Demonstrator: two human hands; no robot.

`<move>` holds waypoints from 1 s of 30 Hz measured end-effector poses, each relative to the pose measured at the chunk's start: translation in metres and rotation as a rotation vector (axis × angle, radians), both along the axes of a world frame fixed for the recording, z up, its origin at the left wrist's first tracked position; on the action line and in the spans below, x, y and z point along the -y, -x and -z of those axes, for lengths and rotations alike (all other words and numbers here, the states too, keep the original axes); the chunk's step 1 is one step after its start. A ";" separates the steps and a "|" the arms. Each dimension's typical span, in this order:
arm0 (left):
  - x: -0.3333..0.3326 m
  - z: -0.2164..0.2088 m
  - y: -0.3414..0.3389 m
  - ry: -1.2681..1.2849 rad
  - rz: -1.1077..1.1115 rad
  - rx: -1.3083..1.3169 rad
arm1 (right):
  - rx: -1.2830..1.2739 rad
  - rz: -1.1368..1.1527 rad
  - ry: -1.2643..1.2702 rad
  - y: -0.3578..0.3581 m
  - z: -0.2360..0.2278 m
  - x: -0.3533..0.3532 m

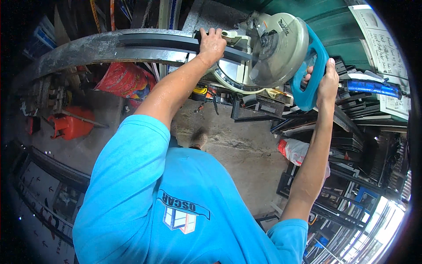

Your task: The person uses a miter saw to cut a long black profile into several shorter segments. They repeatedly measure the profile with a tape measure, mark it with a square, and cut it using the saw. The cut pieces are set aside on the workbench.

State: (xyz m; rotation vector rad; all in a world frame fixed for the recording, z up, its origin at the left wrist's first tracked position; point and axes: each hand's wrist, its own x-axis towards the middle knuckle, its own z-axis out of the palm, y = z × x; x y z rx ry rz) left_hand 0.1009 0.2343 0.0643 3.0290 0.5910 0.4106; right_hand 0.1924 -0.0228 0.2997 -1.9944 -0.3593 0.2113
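Note:
My left hand (212, 45) is closed over a dark metal profile (160, 42), pressing it down at the fence of a miter saw (281, 48). The profile lies along a long metal bench (88, 49) that runs off to the left, and its right end reaches under the saw's round blade guard. My right hand (327, 83) is wrapped round the saw's teal loop handle (313, 70), with fingers showing through the loop. The guard hides the blade, so I cannot tell whether it spins or touches the profile.
Below the bench lie a red bag (125, 80) and a yellow tape measure (199, 92). An orange gas cylinder (74, 123) is on the floor at left. Stacked dark profiles (351, 136) crowd the right side, beside a blue tube-shaped tool (373, 88) and a white sack (295, 151).

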 end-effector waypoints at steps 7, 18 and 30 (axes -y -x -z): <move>0.001 0.001 -0.001 -0.026 0.000 -0.017 | -0.016 0.002 -0.005 -0.002 0.001 0.003; -0.001 0.006 -0.003 -0.035 -0.012 -0.020 | 0.036 0.003 0.015 -0.001 0.004 0.002; 0.000 0.000 -0.001 -0.023 -0.009 -0.034 | 0.054 0.005 0.002 0.000 0.007 0.002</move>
